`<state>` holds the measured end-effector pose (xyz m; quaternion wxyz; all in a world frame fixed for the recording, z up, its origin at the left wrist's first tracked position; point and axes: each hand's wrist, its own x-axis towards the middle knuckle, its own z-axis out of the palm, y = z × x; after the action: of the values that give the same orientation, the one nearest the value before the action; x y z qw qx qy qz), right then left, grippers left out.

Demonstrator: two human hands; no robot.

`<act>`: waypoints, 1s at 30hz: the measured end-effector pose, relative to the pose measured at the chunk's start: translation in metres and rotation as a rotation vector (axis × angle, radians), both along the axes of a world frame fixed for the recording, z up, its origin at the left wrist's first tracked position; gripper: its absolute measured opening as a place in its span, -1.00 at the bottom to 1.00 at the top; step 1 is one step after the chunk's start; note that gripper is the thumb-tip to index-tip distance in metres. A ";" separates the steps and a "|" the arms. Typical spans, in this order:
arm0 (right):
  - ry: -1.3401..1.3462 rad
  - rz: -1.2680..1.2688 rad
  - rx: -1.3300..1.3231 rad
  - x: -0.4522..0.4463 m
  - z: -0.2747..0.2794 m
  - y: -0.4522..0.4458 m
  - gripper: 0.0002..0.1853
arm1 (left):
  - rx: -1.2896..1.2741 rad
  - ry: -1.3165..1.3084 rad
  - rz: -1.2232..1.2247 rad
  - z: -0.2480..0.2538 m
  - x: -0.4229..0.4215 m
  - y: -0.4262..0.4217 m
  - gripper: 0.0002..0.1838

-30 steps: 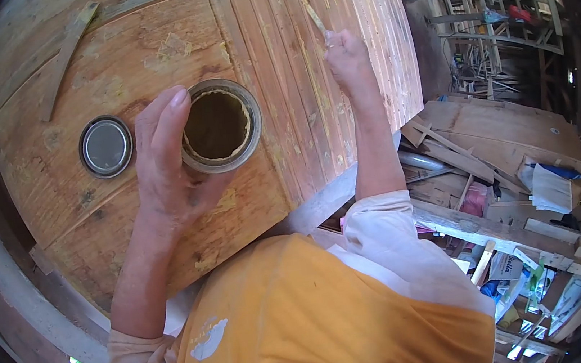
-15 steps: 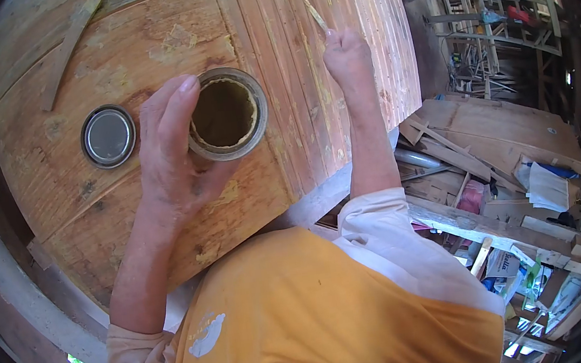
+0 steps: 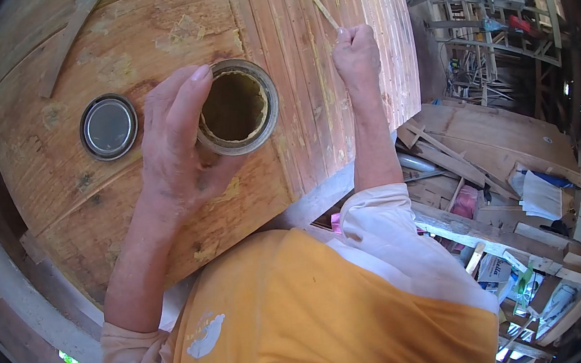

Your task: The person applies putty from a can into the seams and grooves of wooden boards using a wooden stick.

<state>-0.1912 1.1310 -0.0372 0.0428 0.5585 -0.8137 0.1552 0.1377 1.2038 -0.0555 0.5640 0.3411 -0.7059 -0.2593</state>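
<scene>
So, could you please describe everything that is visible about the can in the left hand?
The can is round and looks metallic, with a greyish rim. It is open, its mouth facing the camera; a yellowish crust lines the inner edge, and the inside is dark brown; how full it is cannot be told. The left hand grips its left side. It is over the wooden panel, right of the round lid; whether it rests there is unclear.

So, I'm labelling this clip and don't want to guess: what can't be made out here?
All in the head view:
Can, left side: behind the left hand.
Can's fill level: too dark inside to tell.
Stick, lower end: closed inside the right hand.
Wooden strip, upper end: cut off by the top edge.
</scene>
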 end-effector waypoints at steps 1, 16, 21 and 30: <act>0.010 0.010 -0.006 0.000 0.000 0.000 -0.76 | 0.009 -0.018 -0.007 0.000 0.001 0.000 0.02; 0.359 0.303 0.183 -0.020 0.020 -0.011 -0.76 | 0.022 -0.058 -0.007 -0.003 0.002 0.001 0.06; 0.353 0.232 0.158 -0.024 0.013 -0.012 -0.77 | 0.018 -0.059 -0.009 -0.004 0.001 0.000 0.07; 0.351 0.229 0.168 -0.021 0.021 -0.013 -0.75 | 0.034 -0.032 -0.038 -0.006 0.001 0.001 0.08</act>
<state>-0.2125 1.1183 -0.0161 0.1195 0.6672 -0.7352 -0.0087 0.1390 1.2043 -0.0618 0.5416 0.3411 -0.7169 -0.2762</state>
